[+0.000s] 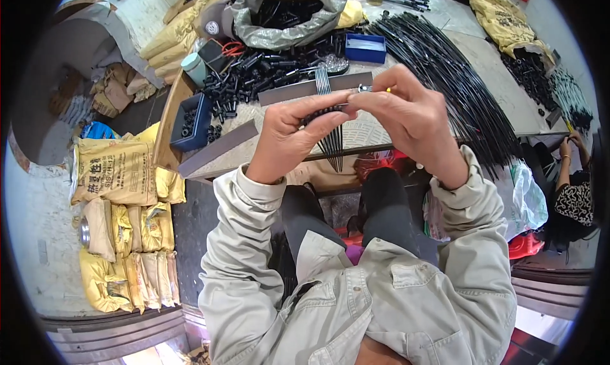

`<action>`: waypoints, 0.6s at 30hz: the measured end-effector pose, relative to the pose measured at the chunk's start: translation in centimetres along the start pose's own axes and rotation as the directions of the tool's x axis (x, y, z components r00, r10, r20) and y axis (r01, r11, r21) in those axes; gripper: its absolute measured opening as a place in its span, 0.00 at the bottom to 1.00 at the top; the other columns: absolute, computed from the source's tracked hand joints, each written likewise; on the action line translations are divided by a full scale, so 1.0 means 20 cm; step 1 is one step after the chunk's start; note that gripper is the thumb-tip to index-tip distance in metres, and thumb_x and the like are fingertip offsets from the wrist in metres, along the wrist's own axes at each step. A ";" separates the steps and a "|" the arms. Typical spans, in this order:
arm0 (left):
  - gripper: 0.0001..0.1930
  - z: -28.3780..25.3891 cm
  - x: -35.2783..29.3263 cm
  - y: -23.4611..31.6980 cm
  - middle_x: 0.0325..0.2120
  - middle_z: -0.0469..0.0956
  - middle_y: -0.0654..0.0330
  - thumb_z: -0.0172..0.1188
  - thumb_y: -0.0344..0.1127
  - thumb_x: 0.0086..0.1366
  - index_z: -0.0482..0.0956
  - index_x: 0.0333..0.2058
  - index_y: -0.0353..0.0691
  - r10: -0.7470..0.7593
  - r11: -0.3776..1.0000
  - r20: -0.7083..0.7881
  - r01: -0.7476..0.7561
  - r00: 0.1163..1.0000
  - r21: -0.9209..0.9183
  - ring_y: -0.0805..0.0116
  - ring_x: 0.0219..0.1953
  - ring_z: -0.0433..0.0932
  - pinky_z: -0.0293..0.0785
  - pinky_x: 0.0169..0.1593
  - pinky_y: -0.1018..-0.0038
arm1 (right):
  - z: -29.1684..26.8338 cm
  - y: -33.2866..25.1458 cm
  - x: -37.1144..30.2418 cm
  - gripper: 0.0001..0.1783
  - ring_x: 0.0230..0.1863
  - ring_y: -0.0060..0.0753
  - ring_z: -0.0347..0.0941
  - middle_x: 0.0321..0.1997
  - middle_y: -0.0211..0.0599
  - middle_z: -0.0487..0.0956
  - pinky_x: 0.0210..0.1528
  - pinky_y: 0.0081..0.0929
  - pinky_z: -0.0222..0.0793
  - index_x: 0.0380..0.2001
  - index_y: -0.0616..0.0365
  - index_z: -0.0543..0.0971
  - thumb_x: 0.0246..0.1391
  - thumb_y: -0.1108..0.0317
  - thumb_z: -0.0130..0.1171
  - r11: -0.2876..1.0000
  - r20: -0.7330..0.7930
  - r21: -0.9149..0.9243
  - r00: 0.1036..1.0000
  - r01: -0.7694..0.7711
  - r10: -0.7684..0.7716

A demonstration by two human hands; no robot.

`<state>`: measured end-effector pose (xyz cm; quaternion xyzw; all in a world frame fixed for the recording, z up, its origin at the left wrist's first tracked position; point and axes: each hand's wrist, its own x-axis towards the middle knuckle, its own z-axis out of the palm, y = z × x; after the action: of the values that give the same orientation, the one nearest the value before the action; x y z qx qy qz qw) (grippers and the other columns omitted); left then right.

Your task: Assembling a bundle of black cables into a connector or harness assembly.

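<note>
pinching a small black ribbed sleeve (322,115) between thumb and fingers, the left hand (289,136) is curled shut around it above the front edge of the counter (489,79). the right hand (413,114) meets it from the other side, fingertips pressed together on a small metal piece (364,88) with a speck of yellow beside it (too small to tell what it is). both hands touch at the middle of the view, over the person's lap.

just under the hands a small bunch of thin black rods (332,145) lies across the counter edge and sticks out toward the lap; its far ends, pale and shiny, rest on a grey flat bar (298,90). a second grey bar (216,150) lies slanted near the left corner of the counter.

beyond the bars a heap of short black plastic parts (254,75) is spread over the counter, reaching up to an open grey sack (279,12) filled with more of them. a blue tray (365,48) sits just to the right of the heap, and a dark blue bin (194,120) holding a few black parts stands at the left edge. red-handled scissors (230,48) lie near a pale green cup (194,67). a large fan of long black rods (454,85) covers the right half of the counter.

yellow sacks (127,193) are stacked on the floor to the left. another person's arm (565,152) shows at the far right.
</note>
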<state>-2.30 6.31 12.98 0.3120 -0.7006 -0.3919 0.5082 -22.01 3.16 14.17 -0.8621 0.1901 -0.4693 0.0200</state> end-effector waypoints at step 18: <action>0.11 0.01 0.03 -0.04 0.31 0.80 0.56 0.57 0.24 0.57 0.78 0.41 0.34 0.028 0.998 0.013 -0.029 1.000 0.051 0.75 0.34 0.77 0.72 0.37 0.82 | 0.06 0.11 -0.07 0.25 0.20 0.20 0.62 0.26 0.28 0.66 0.19 0.15 0.57 0.39 0.48 0.81 0.31 0.80 0.61 0.992 -0.159 0.006 0.980 0.122 -0.120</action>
<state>-2.69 5.43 12.62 0.3125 -0.7178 -0.3684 0.5015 -22.35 1.51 11.82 -0.8318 0.1345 -0.5383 -0.0168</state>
